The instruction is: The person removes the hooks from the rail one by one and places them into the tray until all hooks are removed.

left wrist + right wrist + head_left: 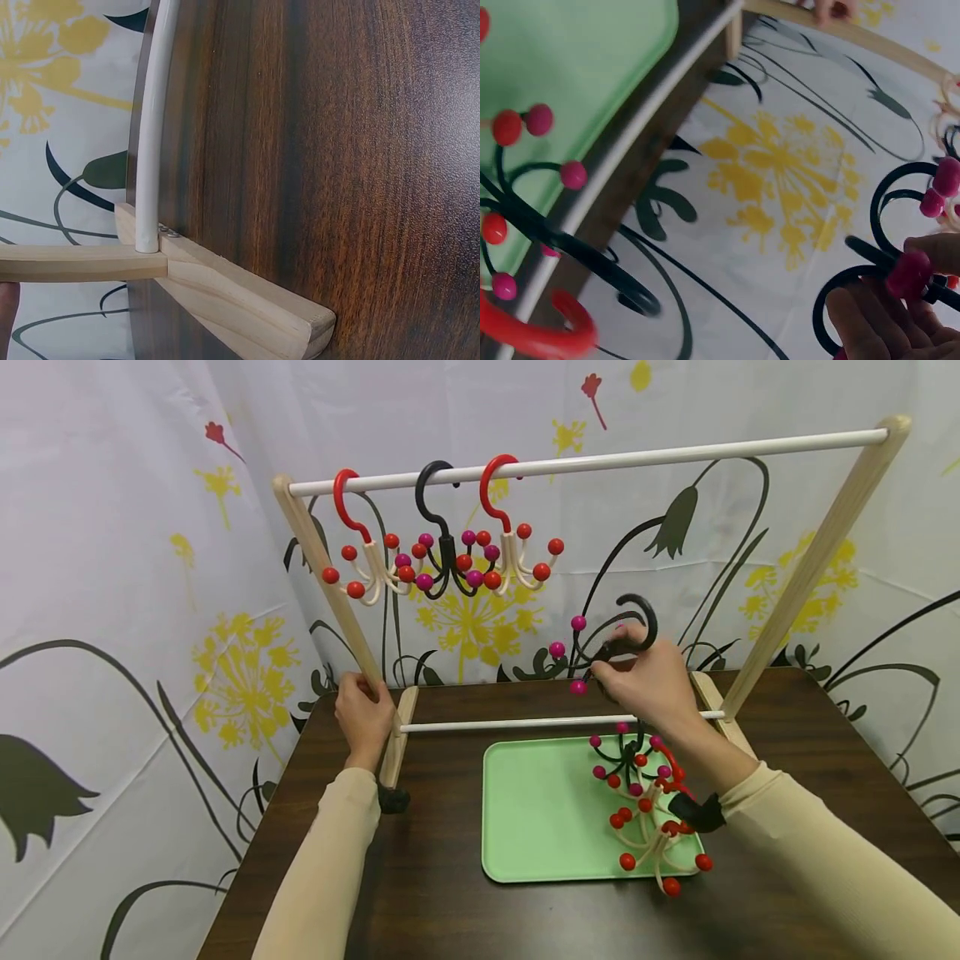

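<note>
Floral sheeting [150,635] wraps the scene on all sides, white cloth with yellow blooms and dark stems, and in front of it sits a dark wood worktop [450,910]. On it stands a wooden rack [817,552] with a white top rail [637,458] and a lower white crossbar [525,723].

Count the hooks on the top rail: three. A red-topped one [352,527] at the left, a black one [438,539] in the middle, another red-topped one [506,527] right beside it, all bunched near the left end, their ball-tipped arms nearly tangling.

Left hand [363,710] is wrapped round the left upright of the rack, low down near the foot, fingers curled on the wood.

Right hand [648,681] is up off the worktop, above the lower crossbar, pinching a fourth hook, the black multi-arm hanger [618,639] with magenta balls. Its curved top rises above the fingers, well below the top rail; three magenta balls show to the left of the hand. The right wrist view shows fingertips [870,319] closed round its dark arms.

Below sits one green tray [540,810], and in its right end a pile of more hangers [645,810]: one black with magenta balls, and cream ones with red balls, at least two, though they overlap too much for a firm count. One red ball pokes past the tray's front edge.
</note>
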Demonstrator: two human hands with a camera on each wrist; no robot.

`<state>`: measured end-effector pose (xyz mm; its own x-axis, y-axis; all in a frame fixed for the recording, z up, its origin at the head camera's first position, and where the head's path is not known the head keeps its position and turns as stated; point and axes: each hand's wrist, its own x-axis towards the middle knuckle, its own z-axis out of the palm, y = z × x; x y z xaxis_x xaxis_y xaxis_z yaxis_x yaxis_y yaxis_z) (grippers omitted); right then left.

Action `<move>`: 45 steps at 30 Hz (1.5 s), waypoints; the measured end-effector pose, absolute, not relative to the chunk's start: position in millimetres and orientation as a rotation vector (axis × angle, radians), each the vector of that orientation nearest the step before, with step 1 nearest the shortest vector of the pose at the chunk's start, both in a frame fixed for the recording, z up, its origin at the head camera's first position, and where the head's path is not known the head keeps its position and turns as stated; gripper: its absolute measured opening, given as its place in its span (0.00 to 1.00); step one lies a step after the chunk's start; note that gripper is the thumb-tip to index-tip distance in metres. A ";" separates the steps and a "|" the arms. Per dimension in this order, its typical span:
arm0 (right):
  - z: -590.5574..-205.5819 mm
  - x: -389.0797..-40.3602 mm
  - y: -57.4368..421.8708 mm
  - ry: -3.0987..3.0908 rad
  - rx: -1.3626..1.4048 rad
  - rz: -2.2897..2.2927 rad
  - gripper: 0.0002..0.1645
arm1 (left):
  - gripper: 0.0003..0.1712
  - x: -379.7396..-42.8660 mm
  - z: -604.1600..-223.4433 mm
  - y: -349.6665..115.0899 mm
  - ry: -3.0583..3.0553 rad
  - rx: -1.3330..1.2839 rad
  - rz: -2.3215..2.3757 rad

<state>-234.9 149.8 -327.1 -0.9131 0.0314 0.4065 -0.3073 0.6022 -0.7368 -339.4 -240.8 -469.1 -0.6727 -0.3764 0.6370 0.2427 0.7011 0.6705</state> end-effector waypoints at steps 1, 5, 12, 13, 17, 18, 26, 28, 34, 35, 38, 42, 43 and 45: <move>-332.8 -233.3 147.4 -2.478 0.221 1.233 0.11 | 0.10 -339.6 -468.7 -240.8 -2.096 0.103 -0.972; -356.6 -228.8 136.8 -2.606 0.239 1.156 0.11 | 0.10 -340.3 -468.3 -241.1 -2.098 0.105 -0.974; -396.9 -229.3 122.7 -2.749 0.327 1.080 0.15 | 0.10 -339.9 -468.1 -241.5 -2.097 0.108 -0.981; -401.6 -229.5 121.8 -2.762 0.342 1.079 0.15 | 0.10 -339.9 -468.2 -241.3 -2.095 0.110 -0.978; -420.3 -230.8 123.3 -2.819 0.364 1.067 0.12 | 0.10 -339.9 -468.9 -239.5 -2.098 0.126 -0.972; -424.8 -231.1 124.5 -2.841 0.354 1.067 0.12 | 0.10 -339.6 -469.4 -238.7 -2.101 0.129 -0.975; -450.3 -231.1 131.0 -2.939 0.275 0.985 0.12 | 0.10 -338.8 -469.1 -233.6 -2.116 0.132 -0.968; -454.0 -231.4 130.8 -2.942 0.272 0.970 0.13 | 0.10 -338.5 -467.7 -234.0 -2.113 0.132 -0.966; -459.8 -231.2 132.4 -2.964 0.261 0.952 0.13 | 0.10 -338.4 -467.9 -237.0 -2.125 0.137 -0.980; -460.2 -231.1 133.0 -2.968 0.261 0.950 0.13 | 0.10 -338.5 -468.1 -237.3 -2.126 0.138 -0.981; -461.1 -231.6 133.9 -2.984 0.262 0.930 0.13 | 0.10 -338.7 -468.3 -237.9 -2.126 0.140 -0.979; -464.5 -232.6 133.7 -2.999 0.284 0.898 0.13 | 0.10 -337.8 -467.1 -238.3 -2.125 0.142 -0.978; -465.7 -232.7 133.6 -3.002 0.290 0.888 0.12 | 0.10 -337.6 -466.8 -238.6 -2.126 0.141 -0.979; -467.6 -233.3 133.4 -3.003 0.289 0.875 0.12 | 0.11 -337.1 -466.2 -238.8 -2.126 0.140 -0.981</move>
